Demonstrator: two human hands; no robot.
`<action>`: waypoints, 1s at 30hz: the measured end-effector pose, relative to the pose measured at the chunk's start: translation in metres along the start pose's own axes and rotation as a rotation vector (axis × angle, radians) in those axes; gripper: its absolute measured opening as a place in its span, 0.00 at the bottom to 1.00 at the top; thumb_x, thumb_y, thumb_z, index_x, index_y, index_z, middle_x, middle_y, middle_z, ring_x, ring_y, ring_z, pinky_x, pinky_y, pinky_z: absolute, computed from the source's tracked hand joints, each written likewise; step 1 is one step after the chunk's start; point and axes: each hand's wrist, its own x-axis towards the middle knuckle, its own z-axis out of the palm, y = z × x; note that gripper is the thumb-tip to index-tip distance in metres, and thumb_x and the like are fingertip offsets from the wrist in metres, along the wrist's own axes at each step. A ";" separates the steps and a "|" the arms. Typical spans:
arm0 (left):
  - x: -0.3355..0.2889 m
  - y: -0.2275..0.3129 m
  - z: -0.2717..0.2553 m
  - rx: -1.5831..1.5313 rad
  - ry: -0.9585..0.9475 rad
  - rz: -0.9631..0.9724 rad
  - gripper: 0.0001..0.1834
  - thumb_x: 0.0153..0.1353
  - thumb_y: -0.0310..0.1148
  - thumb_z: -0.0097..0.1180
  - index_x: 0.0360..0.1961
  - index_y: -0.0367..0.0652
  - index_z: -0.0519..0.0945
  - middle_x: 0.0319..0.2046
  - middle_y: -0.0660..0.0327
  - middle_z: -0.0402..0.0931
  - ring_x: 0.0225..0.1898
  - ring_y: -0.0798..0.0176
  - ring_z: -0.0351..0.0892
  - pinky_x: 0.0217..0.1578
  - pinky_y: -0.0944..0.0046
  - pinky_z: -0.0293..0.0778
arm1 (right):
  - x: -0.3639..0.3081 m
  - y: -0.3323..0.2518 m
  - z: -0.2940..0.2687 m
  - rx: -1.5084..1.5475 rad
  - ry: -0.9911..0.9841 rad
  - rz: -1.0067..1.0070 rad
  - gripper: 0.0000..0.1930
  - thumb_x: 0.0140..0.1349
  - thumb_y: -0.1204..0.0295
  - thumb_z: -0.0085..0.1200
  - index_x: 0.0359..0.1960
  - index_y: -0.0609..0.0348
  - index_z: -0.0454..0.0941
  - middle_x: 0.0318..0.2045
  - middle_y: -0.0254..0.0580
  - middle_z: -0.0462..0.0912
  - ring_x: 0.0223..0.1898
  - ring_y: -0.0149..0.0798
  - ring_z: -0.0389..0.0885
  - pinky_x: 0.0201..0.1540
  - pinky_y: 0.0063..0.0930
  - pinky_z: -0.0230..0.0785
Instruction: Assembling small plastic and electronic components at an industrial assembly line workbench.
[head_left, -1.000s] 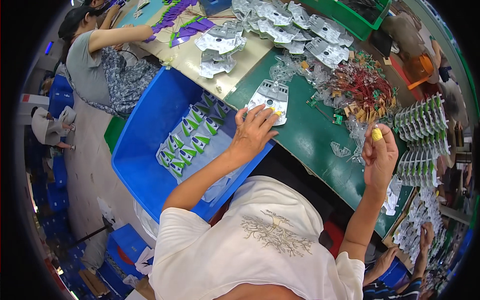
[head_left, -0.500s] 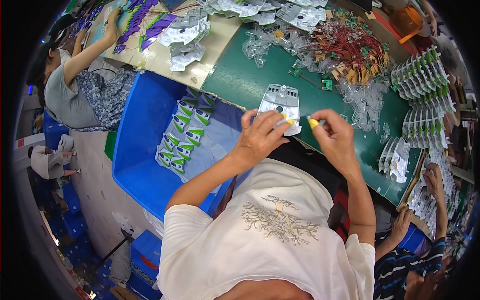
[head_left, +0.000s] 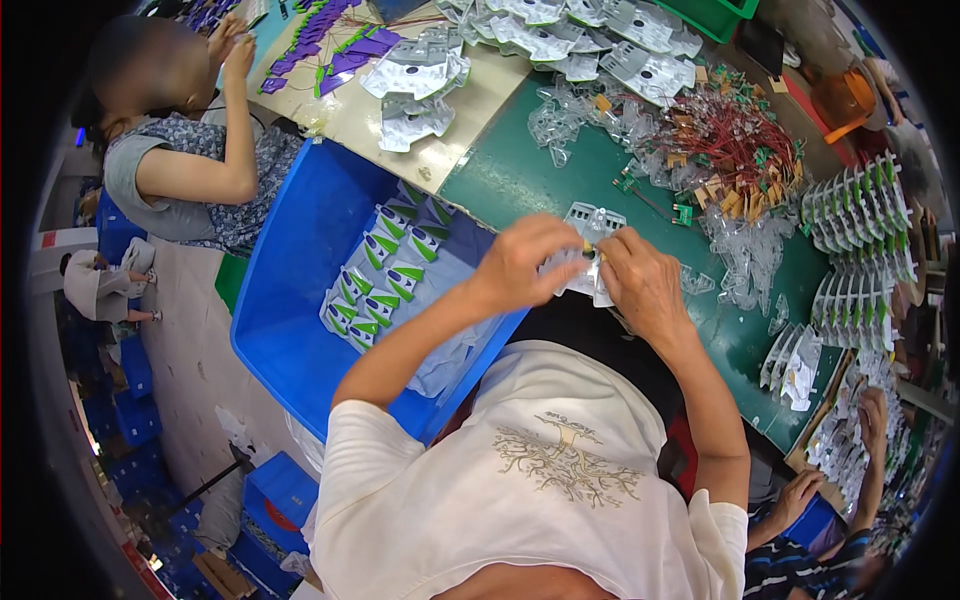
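Note:
A silver-grey plastic shell [head_left: 596, 222] with slots along its far end lies at the near edge of the green bench, partly covered by my hands. My right hand [head_left: 645, 285] is over its right side, fingers bent and fingertips pinched at its middle; whatever they hold is hidden. My left hand [head_left: 530, 262], smeared by motion, hovers at the shell's left side with bent fingers. Whether it touches or grips the shell cannot be made out. Yellow coverings show at the fingertips between the hands.
At my left stands a blue bin [head_left: 262, 300] with rows of white-green pieces [head_left: 380, 250]. Beyond are silver shells [head_left: 530, 30], a heap of red wires with small boards [head_left: 740, 140] and clear plastic parts [head_left: 745, 250]. Stacked green-white shells [head_left: 855, 215] stand right. Co-workers sit at both sides.
My right hand has moved left onto the shell. My left hand has lifted slightly off its face. The view has shifted, and the co-worker at the left has drawn their arms in.

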 end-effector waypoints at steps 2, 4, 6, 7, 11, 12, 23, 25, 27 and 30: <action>0.022 -0.024 -0.008 0.089 0.100 -0.020 0.10 0.52 0.27 0.68 0.35 0.36 0.80 0.34 0.52 0.81 0.37 0.50 0.81 0.39 0.57 0.76 | 0.001 -0.002 0.004 0.022 0.031 0.042 0.07 0.53 0.78 0.58 0.34 0.62 0.75 0.32 0.45 0.75 0.33 0.48 0.81 0.29 0.41 0.74; 0.046 -0.048 -0.012 0.228 0.197 -0.048 0.11 0.55 0.28 0.66 0.38 0.36 0.80 0.38 0.52 0.81 0.40 0.49 0.80 0.42 0.55 0.75 | 0.002 -0.004 0.010 0.048 0.064 0.087 0.08 0.53 0.79 0.58 0.35 0.62 0.75 0.33 0.45 0.75 0.33 0.48 0.81 0.29 0.42 0.74; 0.063 -0.064 -0.014 0.321 0.236 -0.077 0.12 0.56 0.29 0.65 0.40 0.37 0.80 0.39 0.52 0.81 0.42 0.49 0.80 0.43 0.55 0.75 | 0.002 -0.006 0.016 -0.011 0.078 0.135 0.07 0.53 0.79 0.57 0.34 0.63 0.76 0.33 0.45 0.75 0.32 0.48 0.81 0.29 0.43 0.74; 0.069 -0.069 -0.013 0.404 0.215 -0.086 0.14 0.56 0.30 0.65 0.42 0.37 0.80 0.41 0.53 0.80 0.43 0.48 0.78 0.44 0.54 0.73 | 0.003 -0.007 0.015 -0.010 0.077 0.136 0.07 0.53 0.79 0.57 0.34 0.63 0.76 0.33 0.45 0.75 0.32 0.48 0.81 0.29 0.43 0.74; 0.074 -0.075 -0.007 0.572 0.174 -0.026 0.18 0.56 0.27 0.63 0.49 0.39 0.78 0.41 0.54 0.78 0.41 0.47 0.77 0.42 0.53 0.73 | 0.003 -0.013 0.003 -0.026 -0.074 0.071 0.06 0.53 0.82 0.55 0.33 0.63 0.76 0.33 0.46 0.75 0.32 0.48 0.82 0.30 0.42 0.75; 0.070 -0.070 -0.004 0.461 0.194 -0.060 0.20 0.55 0.24 0.62 0.50 0.40 0.78 0.39 0.54 0.77 0.40 0.49 0.77 0.40 0.54 0.73 | 0.000 -0.014 0.001 -0.014 -0.103 0.063 0.07 0.52 0.83 0.55 0.33 0.64 0.76 0.33 0.46 0.75 0.32 0.47 0.82 0.30 0.42 0.75; -0.001 -0.009 -0.015 0.456 -0.150 0.087 0.18 0.52 0.17 0.60 0.45 0.37 0.80 0.42 0.52 0.77 0.44 0.50 0.79 0.44 0.56 0.77 | -0.033 -0.006 -0.017 -0.013 -0.077 0.081 0.12 0.51 0.81 0.55 0.39 0.63 0.79 0.36 0.44 0.76 0.31 0.45 0.82 0.29 0.39 0.75; 0.004 -0.008 -0.016 0.439 -0.183 0.040 0.18 0.52 0.18 0.61 0.46 0.37 0.80 0.43 0.52 0.77 0.45 0.49 0.79 0.45 0.56 0.76 | -0.033 -0.004 -0.016 -0.018 -0.072 0.074 0.13 0.51 0.81 0.54 0.40 0.62 0.79 0.36 0.43 0.76 0.30 0.44 0.81 0.29 0.39 0.75; 0.010 -0.003 -0.017 0.421 -0.217 -0.002 0.18 0.52 0.18 0.62 0.46 0.36 0.79 0.44 0.51 0.77 0.45 0.48 0.79 0.46 0.56 0.76 | -0.034 -0.002 -0.016 -0.014 -0.053 0.056 0.12 0.51 0.80 0.55 0.39 0.61 0.79 0.35 0.41 0.76 0.30 0.43 0.81 0.29 0.38 0.75; 0.008 0.012 -0.005 0.119 -0.166 -0.011 0.16 0.53 0.19 0.58 0.45 0.36 0.78 0.44 0.51 0.76 0.45 0.46 0.78 0.45 0.56 0.77 | -0.034 0.001 -0.017 -0.029 -0.051 0.027 0.10 0.51 0.80 0.55 0.37 0.60 0.78 0.34 0.39 0.77 0.30 0.42 0.81 0.29 0.37 0.75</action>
